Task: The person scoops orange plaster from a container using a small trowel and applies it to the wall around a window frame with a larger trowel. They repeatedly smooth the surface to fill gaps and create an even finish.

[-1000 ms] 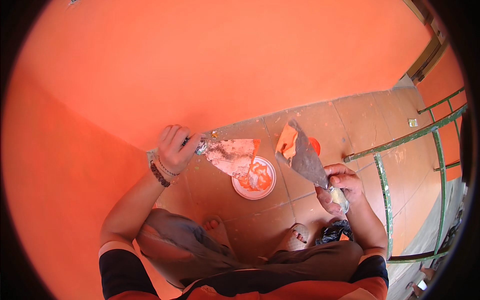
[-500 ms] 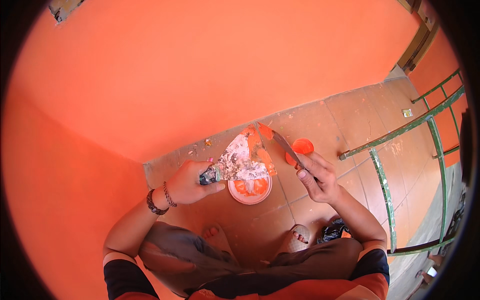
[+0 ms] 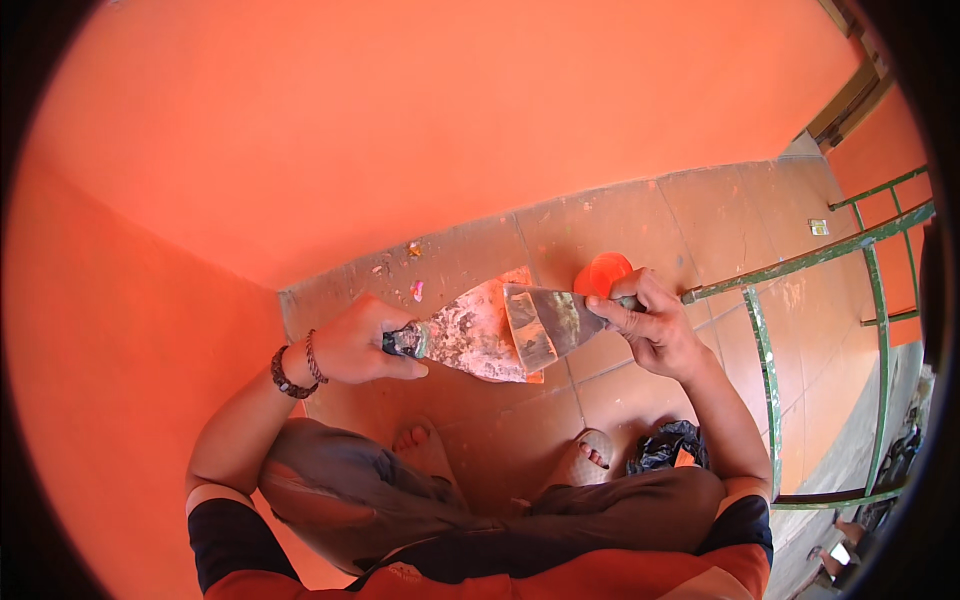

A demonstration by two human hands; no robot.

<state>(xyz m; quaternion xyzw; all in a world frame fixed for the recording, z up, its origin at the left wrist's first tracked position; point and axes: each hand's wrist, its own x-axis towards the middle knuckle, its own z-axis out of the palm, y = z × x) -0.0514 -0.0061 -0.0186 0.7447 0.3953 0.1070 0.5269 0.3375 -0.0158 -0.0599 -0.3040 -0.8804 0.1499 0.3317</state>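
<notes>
My left hand (image 3: 362,345) is closed around the dark, worn handle of a wide putty knife (image 3: 462,335). Its broad blade is smeared with white and grey, with orange at the far edge. My right hand (image 3: 662,335) grips a second putty knife (image 3: 568,318), with a greyish metal blade that points left. That blade lies flat over the outer part of the wide one, overlapping it; a light, shiny smear shows near its tip. An orange cup (image 3: 602,272) stands on the floor just behind my right fingers.
Orange walls (image 3: 430,120) meet the tiled floor (image 3: 700,220) in a corner at left. Green metal rails (image 3: 765,365) stand at right. A black plastic bag (image 3: 668,448) lies beside my right foot (image 3: 585,458). Small scraps (image 3: 417,290) lie near the wall.
The right putty knife has turned from edge-on to flat and moved onto the wide blade. The wide blade has tilted down, and the round tub of orange and white paste beneath is hidden now.
</notes>
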